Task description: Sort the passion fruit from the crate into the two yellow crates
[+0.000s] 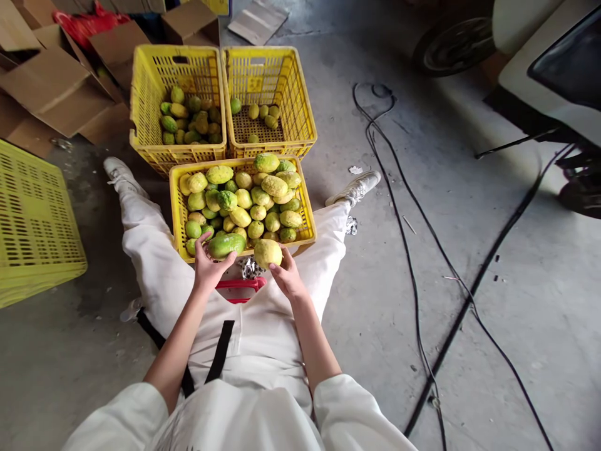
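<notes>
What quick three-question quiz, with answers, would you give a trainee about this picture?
1. Multiple choice: what does the person's left hand hold?
a) a black strap
b) a long green fruit
c) a piece of cardboard

2. True or false: the fruit in the right hand is dark green.

3. Fill in: beyond the shallow crate stand two deep yellow crates side by side; the one on the ____ holds fewer visible fruits.

Key:
1. b
2. False; it is a yellow fruit.
3. right; the right deep crate shows only a few, the left deep crate many more.
</notes>
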`<state>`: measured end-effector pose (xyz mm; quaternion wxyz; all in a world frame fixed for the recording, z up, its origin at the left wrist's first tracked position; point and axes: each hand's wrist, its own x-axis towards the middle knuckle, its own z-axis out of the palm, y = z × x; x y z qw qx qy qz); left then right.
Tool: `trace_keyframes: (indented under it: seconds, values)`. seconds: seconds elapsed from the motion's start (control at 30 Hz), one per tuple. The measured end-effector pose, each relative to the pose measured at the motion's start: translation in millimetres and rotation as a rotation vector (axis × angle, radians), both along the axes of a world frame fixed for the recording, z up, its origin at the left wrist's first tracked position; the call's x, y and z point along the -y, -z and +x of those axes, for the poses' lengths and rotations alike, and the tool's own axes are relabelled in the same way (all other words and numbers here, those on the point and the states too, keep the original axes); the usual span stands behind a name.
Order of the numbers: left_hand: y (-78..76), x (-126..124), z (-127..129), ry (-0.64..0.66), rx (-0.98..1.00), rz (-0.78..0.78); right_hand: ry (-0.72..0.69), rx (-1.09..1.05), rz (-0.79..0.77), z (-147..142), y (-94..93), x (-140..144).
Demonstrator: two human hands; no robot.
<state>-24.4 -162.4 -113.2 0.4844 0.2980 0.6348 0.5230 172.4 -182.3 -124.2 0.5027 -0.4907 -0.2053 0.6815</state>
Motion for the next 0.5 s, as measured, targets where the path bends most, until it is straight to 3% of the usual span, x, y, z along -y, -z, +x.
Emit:
trace_keyframes:
  seconds: [0.3, 0.5]
  values:
    - [-6.5, -3.7, 0.7, -0.085, 0.042, 0.024, 0.018, 0.041, 0.05, 0.7, 3.5, 0.2]
    - [-8.7, -4.5, 0.4, -0.023, 0.095, 0.006, 0.011, 0.01, 0.033, 0.9, 4.7, 0.9]
